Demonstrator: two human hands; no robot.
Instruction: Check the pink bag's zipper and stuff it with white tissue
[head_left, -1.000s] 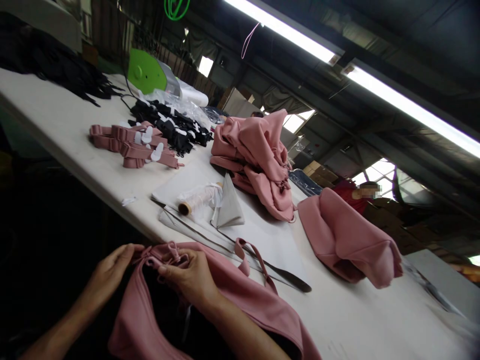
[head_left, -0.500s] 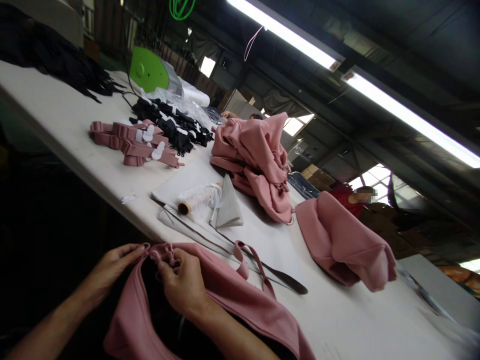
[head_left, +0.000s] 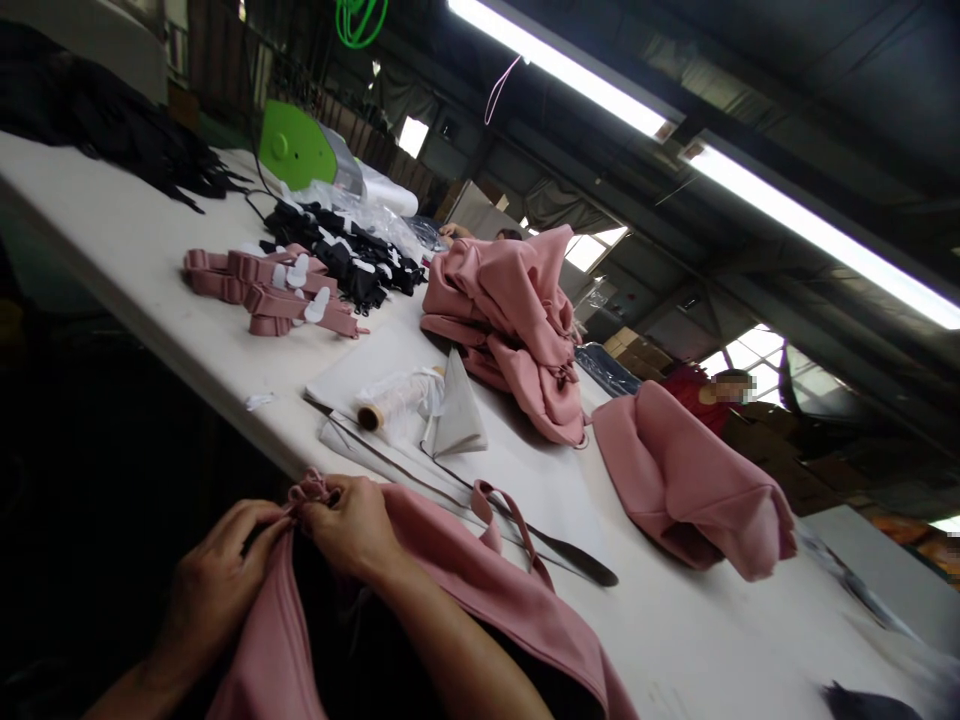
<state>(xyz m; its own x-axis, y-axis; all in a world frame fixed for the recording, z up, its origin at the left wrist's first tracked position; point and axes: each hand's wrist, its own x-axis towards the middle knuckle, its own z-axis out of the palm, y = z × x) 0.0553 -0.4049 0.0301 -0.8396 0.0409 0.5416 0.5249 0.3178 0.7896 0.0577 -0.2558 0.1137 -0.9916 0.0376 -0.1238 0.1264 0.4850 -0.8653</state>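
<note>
A pink bag (head_left: 465, 580) with a dark inside lies open at the table's near edge, its mouth toward me. My left hand (head_left: 225, 560) pinches the bag's edge at the end of the opening, by the zipper. Close beside it, my right hand (head_left: 352, 525) is closed on the same corner, thumb and fingers at a small bunched loop of pink cord or strap (head_left: 311, 487). The exact piece between the fingertips is partly hidden. A pink strap handle (head_left: 517, 520) stands up from the bag's far side.
On the white table (head_left: 172, 330) lie pink straps (head_left: 285, 290), black straps (head_left: 345, 250), a plastic-wrapped roll (head_left: 397, 400), a dark flat blade-like tool (head_left: 577, 560), piled pink bags (head_left: 510, 320) and another pink bag (head_left: 690, 480). A green machine (head_left: 296, 145) stands behind. A person (head_left: 697, 395) is across the table.
My left hand has turned and moved down slightly, its fingers now more curled at the edge. My right hand has shifted left and up, and the hands are closer together.
</note>
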